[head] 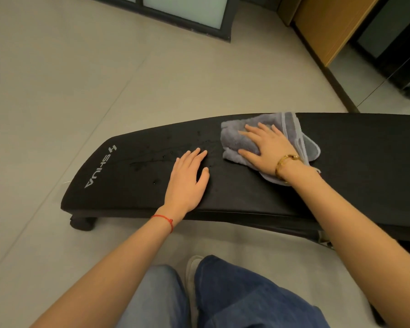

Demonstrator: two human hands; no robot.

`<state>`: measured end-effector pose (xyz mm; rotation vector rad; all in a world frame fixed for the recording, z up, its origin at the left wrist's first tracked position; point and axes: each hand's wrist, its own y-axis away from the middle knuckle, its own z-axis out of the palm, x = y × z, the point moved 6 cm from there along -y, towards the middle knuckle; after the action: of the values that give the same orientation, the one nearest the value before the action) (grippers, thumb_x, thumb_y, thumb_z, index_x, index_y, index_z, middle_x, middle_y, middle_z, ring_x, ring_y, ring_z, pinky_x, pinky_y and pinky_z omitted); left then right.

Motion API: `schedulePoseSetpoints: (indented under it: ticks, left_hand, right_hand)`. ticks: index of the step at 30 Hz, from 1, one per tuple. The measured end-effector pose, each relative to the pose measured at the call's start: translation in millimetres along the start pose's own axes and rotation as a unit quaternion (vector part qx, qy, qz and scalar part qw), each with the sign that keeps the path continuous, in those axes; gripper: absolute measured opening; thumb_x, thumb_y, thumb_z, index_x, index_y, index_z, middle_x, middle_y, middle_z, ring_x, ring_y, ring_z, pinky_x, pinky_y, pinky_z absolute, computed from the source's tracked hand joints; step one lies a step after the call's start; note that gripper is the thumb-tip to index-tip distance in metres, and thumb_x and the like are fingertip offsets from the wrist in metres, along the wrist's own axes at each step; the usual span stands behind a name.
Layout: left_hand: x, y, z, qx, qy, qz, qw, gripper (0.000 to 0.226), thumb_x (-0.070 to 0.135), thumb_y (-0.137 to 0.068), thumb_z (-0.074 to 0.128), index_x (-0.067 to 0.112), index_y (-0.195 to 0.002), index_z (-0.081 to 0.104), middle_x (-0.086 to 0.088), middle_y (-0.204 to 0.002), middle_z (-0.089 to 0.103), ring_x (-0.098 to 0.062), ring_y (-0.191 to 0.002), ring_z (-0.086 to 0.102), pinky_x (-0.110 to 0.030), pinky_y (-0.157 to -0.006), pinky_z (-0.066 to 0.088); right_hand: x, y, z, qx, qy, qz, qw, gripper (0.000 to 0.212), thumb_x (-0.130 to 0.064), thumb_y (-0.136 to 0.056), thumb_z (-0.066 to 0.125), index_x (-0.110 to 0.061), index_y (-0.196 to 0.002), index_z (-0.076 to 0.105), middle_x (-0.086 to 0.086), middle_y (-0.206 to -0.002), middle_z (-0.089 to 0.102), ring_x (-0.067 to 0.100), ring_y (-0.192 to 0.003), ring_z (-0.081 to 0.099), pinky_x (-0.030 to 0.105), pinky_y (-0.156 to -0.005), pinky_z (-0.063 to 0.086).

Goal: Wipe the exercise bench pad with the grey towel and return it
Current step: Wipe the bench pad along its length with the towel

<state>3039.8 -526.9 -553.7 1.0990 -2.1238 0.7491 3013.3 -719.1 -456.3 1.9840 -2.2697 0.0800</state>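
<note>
Near edge, 6 o'clock: knees in blue denim jeans [234, 297], a pale shoe [191, 268] between them on the light tiled floor [57, 95]. Both bare forearms reach up onto the bench.

Left hand [187, 178]: flat, palm down, fingers [194, 157] straight and together, thumb out at 3 o'clock, resting on the bare pad, holding nothing. Red string bracelet [164, 220] at the wrist.

Right hand [264, 147]: flat, fingers spread, pressing down on the grey towel [237, 138], not gripping it. Gold bangle [286, 163] at the wrist.

Towel: crumpled fluffy terry with a pale stitched hem, lying on the pad just at 2 o'clock of the left hand, bunched out past the fingertips toward 10 o'clock and trailing under the wrist.

Exercise bench pad [365, 162]: long, black, matte, slightly curved surface with rounded corners, white SHUA logo [100, 169] at the 9 o'clock end. Small wet drops and streaks [156, 159] between logo and hands. Black foot [82, 223] under that end.

Far, 12 o'clock: dark-framed frosted glass panel [185, 10]. At 2 o'clock: wood cabinet [329, 27].
</note>
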Motion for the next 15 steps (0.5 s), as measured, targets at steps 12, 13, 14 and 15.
schedulePoseSetpoints:
  ticks: [12,13,14,15]
  left_hand:
    - [-2.1,-0.8,0.2,0.002,0.002,-0.001,1.000,0.049,0.037,-0.102,0.034,0.027,-0.150,0.033,0.009,-0.159,0.027,-0.010,-0.149,0.014,-0.034,-0.124,0.007]
    - [-2.4,-0.8,0.6,0.003,0.003,-0.001,1.000,0.049,0.038,-0.102,0.034,0.027,-0.150,0.033,0.009,-0.159,0.027,-0.010,-0.149,0.014,-0.035,-0.124,0.007]
    - [-2.3,-0.6,1.1,0.003,0.003,0.000,1.000,0.049,0.038,-0.102,0.034,0.028,-0.150,0.033,0.009,-0.159,0.027,-0.010,-0.149,0.014,-0.035,-0.124,0.008]
    - [-2.5,-0.9,1.3,0.003,0.002,0.001,1.000,0.049,0.038,-0.102,0.034,0.028,-0.150,0.033,0.009,-0.159,0.027,-0.010,-0.149,0.014,-0.036,-0.124,0.008]
  right_hand:
    - [31.5,-27.0,-11.7,-0.019,-0.011,0.039,0.999,0.060,-0.052,-0.095,0.042,-0.028,-0.149,0.030,-0.002,-0.159,0.024,0.023,-0.148,0.015,0.044,-0.120,0.006]
    - [25.3,-40.0,-5.8,-0.025,-0.003,0.045,0.999,0.061,-0.053,-0.096,0.041,-0.028,-0.150,0.028,-0.002,-0.159,0.022,0.024,-0.148,0.013,0.045,-0.120,0.005]
    - [16.9,-44.8,-0.5,-0.026,0.000,0.040,0.999,0.061,-0.053,-0.095,0.041,-0.029,-0.150,0.027,-0.002,-0.160,0.021,0.025,-0.148,0.012,0.045,-0.120,0.005]
    - [6.7,-40.4,3.4,-0.024,-0.003,0.028,0.999,0.060,-0.052,-0.095,0.041,-0.030,-0.150,0.027,-0.003,-0.160,0.021,0.024,-0.148,0.012,0.045,-0.120,0.004]
